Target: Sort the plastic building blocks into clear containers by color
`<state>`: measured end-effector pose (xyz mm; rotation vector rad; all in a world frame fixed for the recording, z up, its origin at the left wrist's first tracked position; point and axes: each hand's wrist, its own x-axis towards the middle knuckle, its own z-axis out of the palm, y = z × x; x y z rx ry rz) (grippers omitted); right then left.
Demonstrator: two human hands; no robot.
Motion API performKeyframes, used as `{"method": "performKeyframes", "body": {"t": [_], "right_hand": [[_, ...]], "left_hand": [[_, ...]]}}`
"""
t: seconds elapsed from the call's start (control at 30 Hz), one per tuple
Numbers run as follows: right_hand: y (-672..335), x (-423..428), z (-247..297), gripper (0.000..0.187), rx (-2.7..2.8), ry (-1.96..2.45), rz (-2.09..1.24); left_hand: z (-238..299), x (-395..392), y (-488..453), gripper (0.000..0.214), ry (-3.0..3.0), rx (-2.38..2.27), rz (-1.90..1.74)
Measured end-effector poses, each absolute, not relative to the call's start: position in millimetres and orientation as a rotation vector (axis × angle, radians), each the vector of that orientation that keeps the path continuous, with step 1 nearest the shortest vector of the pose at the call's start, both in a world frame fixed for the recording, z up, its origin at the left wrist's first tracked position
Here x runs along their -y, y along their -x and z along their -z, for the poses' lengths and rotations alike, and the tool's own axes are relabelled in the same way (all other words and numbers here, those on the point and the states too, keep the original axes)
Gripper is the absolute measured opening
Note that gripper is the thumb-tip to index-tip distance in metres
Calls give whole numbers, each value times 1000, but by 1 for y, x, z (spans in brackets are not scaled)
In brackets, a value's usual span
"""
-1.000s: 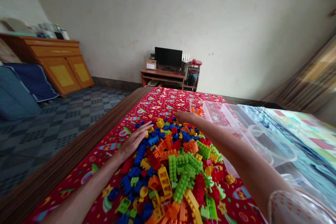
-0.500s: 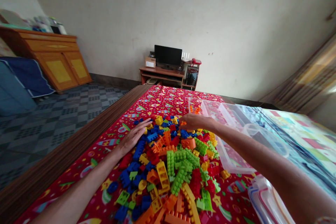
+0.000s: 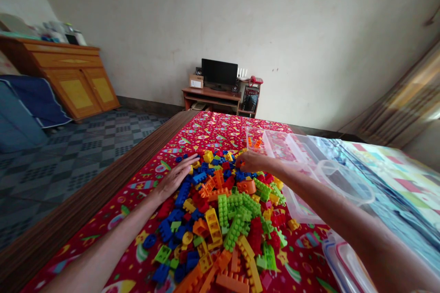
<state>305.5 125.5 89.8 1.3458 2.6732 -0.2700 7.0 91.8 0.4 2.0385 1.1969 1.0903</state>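
Red printed cloth [image 3: 213, 135] covers the surface beneath both hands, perhaps to keep the plastic from skidding. Nearest the person, well short of the fingers, lie long orange bricks [image 3: 233, 282]; off to their right, clear plastic pieces with coloured edges [image 3: 349, 258] rest under the right forearm, probably set aside so that they cover no bricks. From there up to the fingertips spreads a heap of mixed bricks [image 3: 223, 210], loose and shallow — likely so that most colours show from above. Along its far left edge lies the left hand [image 3: 174, 178], fingers stretched out and nearly together, pinching nothing that shows; it may be fencing in strays. Across the heap, the right hand [image 3: 252, 161] curls its fingers inward and appears to pinch a small orange piece [image 3: 242, 163], though the hand hides part of the grip. Just right of those fingers sits a clear divided box [image 3: 302, 216], seemingly placed for a short reach, with orange pieces [image 3: 257, 142] in its far left compartment. Well beyond all the fingers, a desk [image 3: 215, 95] holds a monitor [image 3: 220, 72].
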Motion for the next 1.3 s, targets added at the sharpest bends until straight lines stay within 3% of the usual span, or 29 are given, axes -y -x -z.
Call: {"method": "performKeyframes", "body": {"t": [0.33,0.5,0.73,1.03,1.3], "right_hand": [[-309,-105,-89,28,-2804,-1529,-216],[-329,-139,-119,30,-2742,-1804,-292],[-346,-171,-131,32,-2690,-1937,-50],[-353,-171,-131,33,-2572,-2309,-320],[-339,-124,-114,32,-2462,-1888,-280]], "left_hand": [[-1,-91,-8,56,-2030,-1212,-1108],[-5,-89,-8,60,-2055,-1204,-1074],[-11,-85,-9,59,-2061,-1214,-1054],[-11,-87,-9,61,-2089,-1209,-1048],[-12,-84,-9,62,-2096,-1252,-993]]}}
